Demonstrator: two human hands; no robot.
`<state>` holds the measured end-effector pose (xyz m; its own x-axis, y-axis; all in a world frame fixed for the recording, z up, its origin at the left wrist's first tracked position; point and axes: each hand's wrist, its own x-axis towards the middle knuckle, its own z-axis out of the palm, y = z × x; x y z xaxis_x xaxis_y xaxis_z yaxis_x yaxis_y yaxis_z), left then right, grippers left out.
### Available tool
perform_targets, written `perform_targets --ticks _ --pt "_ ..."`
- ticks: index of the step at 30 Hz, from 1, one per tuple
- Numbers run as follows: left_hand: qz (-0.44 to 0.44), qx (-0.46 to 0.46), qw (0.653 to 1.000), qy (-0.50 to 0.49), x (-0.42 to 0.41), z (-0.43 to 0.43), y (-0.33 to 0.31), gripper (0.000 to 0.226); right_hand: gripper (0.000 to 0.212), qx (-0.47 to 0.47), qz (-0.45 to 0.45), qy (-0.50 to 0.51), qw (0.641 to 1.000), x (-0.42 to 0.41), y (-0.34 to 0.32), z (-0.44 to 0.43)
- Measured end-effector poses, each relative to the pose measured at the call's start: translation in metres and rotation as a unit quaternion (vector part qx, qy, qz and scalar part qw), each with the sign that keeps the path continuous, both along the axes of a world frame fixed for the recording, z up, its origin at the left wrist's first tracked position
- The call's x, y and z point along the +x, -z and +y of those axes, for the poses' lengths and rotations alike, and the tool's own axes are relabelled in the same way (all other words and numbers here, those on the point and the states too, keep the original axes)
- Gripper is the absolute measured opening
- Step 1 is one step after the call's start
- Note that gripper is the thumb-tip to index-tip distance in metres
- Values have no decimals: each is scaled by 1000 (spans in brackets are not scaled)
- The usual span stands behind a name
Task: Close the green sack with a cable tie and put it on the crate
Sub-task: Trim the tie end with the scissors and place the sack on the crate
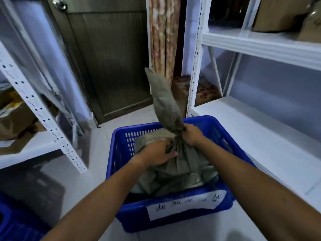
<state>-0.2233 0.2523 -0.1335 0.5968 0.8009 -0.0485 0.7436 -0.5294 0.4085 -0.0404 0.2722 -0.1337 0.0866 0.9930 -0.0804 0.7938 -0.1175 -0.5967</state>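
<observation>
The green sack (180, 167) sits inside a blue plastic crate (173, 216) on the floor. Its mouth is gathered into a tight neck, and the loose top stands up in a long twisted tail. My right hand (192, 134) is closed around the neck from the right. My left hand (156, 152) grips the bunched fabric just below it on the left. No cable tie is visible; anything at the neck is hidden by my fingers.
A white paper label (185, 204) with handwriting is on the crate's front. White metal shelving stands on the left (34, 108) and the right (257, 129). Cardboard boxes (13, 117) lie on the left shelf. A metal door (111, 66) is behind. Another blue crate (15, 225) is at bottom left.
</observation>
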Motion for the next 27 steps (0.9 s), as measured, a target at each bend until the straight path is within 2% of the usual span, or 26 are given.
perform_targets --ticks 2,3,5,7,9,10,12,14,17,19,22,25,27 --pt "7 6 999 -44 -1 4 15 50 35 33 -30 10 999 1 12 -1" --pt "3 40 998 -57 -2 6 19 44 35 57 -51 17 997 1 15 2" --pt "-40 186 981 -39 -1 5 20 30 34 103 -83 15 991 -1 20 5" --pt "-118 320 940 -7 1 3 14 22 33 129 -123 0 984 -4 25 7" --pt "-127 376 918 3 1 11 11 29 34 136 -180 -32 974 -7 31 7" --pt "-89 374 923 -6 0 20 13 38 34 138 -213 -50 966 -8 34 6" --pt "27 310 949 -42 -7 39 23 54 35 174 -281 -68 941 -7 44 1" --pt "105 198 972 -69 -17 56 39 61 37 251 -318 -82 910 -4 53 -9" --pt "111 43 990 -80 -27 67 65 65 34 357 -331 -114 866 11 77 -24" --pt "76 -44 992 -87 -25 67 75 65 40 350 -345 -122 863 25 91 -30" --pt "9 -127 984 -121 -20 66 79 70 49 242 -351 -81 901 34 100 -27" --pt "-46 -191 966 -167 -20 66 83 74 56 133 -247 -42 959 28 100 -16" --pt "-68 -213 957 -185 -19 64 83 76 58 59 -170 -34 983 27 100 -10"
